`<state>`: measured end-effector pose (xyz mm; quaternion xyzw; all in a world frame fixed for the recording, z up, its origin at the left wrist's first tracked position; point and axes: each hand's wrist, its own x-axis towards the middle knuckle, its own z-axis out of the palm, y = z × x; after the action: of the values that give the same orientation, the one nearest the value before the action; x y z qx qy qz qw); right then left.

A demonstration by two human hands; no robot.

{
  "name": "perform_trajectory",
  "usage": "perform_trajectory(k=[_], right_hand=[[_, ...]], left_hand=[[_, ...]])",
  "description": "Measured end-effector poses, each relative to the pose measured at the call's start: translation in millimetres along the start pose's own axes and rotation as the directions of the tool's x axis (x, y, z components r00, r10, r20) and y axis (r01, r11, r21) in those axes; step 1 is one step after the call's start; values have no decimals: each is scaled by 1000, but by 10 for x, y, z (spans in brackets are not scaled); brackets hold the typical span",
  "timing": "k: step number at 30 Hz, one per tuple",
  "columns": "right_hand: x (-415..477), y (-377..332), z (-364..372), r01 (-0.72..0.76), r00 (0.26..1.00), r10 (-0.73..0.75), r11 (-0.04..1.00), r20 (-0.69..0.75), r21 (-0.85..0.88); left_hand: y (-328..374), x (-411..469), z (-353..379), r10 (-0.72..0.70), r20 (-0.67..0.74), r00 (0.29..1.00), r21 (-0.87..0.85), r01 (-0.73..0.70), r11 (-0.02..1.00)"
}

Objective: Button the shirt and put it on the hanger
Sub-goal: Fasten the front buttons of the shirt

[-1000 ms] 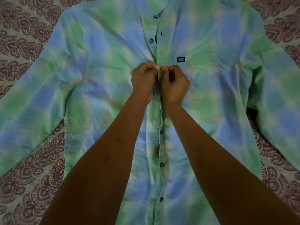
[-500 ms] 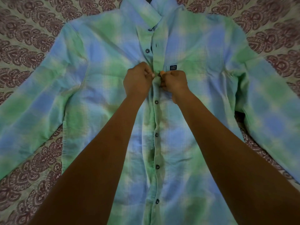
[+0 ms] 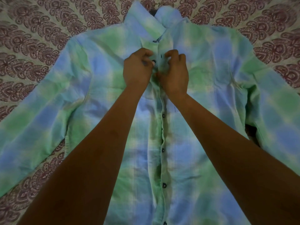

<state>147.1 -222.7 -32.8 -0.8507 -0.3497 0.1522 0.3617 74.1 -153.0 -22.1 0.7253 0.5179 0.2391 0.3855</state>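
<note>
A green and blue checked shirt [image 3: 211, 82] lies face up and spread flat, its sleeves out to both sides. Several dark buttons are done up along the lower placket [image 3: 163, 150]. My left hand [image 3: 138, 70] pinches the left placket edge beside a dark button [image 3: 153, 61] at chest height. My right hand [image 3: 174, 73] pinches the right placket edge at a buttonhole [image 3: 161, 56]. The two hands almost touch. Another open button [image 3: 154, 41] sits just below the collar [image 3: 146, 21]. A dark bit of what may be a hanger [image 3: 152, 12] shows inside the collar.
The shirt lies on a bedsheet [image 3: 40, 38] printed with maroon paisley shapes, which shows all around it. A dark gap [image 3: 251, 132] shows under the right sleeve.
Both hands have moved up the placket from the button near the pocket label to the one above it. The view has shifted, so the collar now shows.
</note>
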Motion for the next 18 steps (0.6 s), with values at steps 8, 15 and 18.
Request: perform_trajectory(k=[8,15,18], right_hand=[[111,53,-38,46,999,-49,991,-15,-125],[245,3,-61,51,997,-48,997,-61,51],[263,9,-78,-17,999,28,973,-44,229]], left_hand=[[-48,66,135,92,15,996,180,-94,979],[32,145,121,41,-36,999,142,-36,989],[54,111,117,45,-15,999,122,-43,992]])
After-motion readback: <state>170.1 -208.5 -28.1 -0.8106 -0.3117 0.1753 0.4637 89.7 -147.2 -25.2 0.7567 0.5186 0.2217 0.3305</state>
